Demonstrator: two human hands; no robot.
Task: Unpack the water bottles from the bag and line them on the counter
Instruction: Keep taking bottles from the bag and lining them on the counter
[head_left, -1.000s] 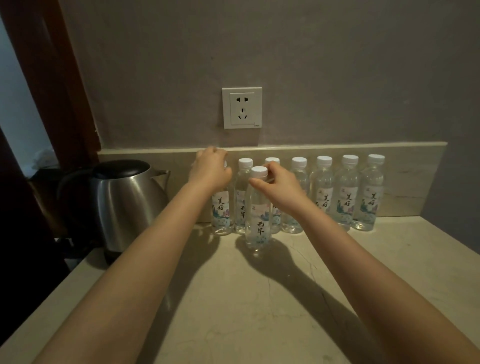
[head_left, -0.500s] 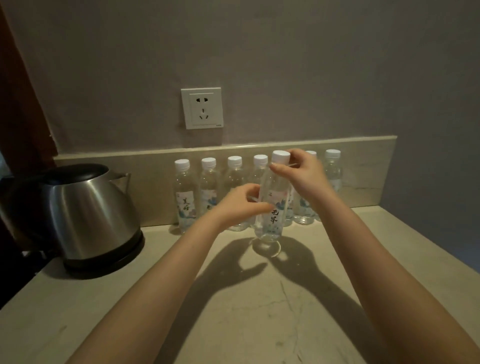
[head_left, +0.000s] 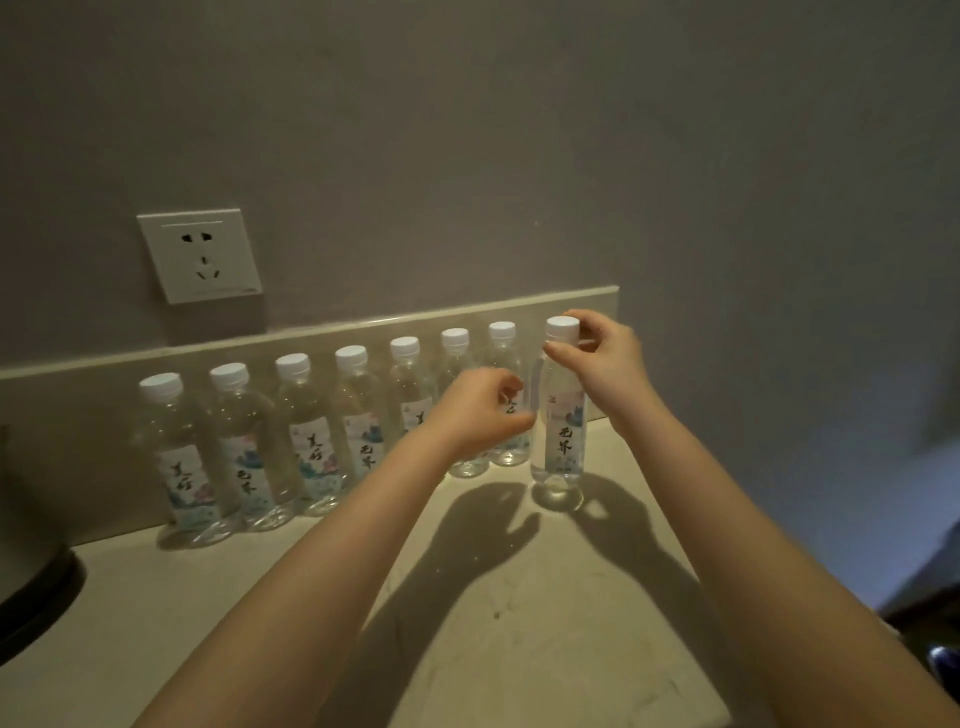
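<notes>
Several clear water bottles (head_left: 311, 441) with white caps stand in a row against the backsplash on the pale counter (head_left: 519, 597). One more bottle (head_left: 561, 447) stands upright at the row's right end, slightly forward of it. My right hand (head_left: 602, 358) pinches its white cap and neck. My left hand (head_left: 478, 410) hovers beside the bottle's label, fingers curled and slightly apart, holding nothing. No bag is in view.
A white wall socket (head_left: 200, 255) sits above the backsplash (head_left: 363, 332). The dark base of a kettle (head_left: 31, 597) shows at the left edge. The counter ends at the right edge (head_left: 691, 571), with a dim room beyond.
My right hand has carried the bottle from the row's middle to its right end. My left hand followed beside it. The camera has turned right, so the kettle is nearly out of view.
</notes>
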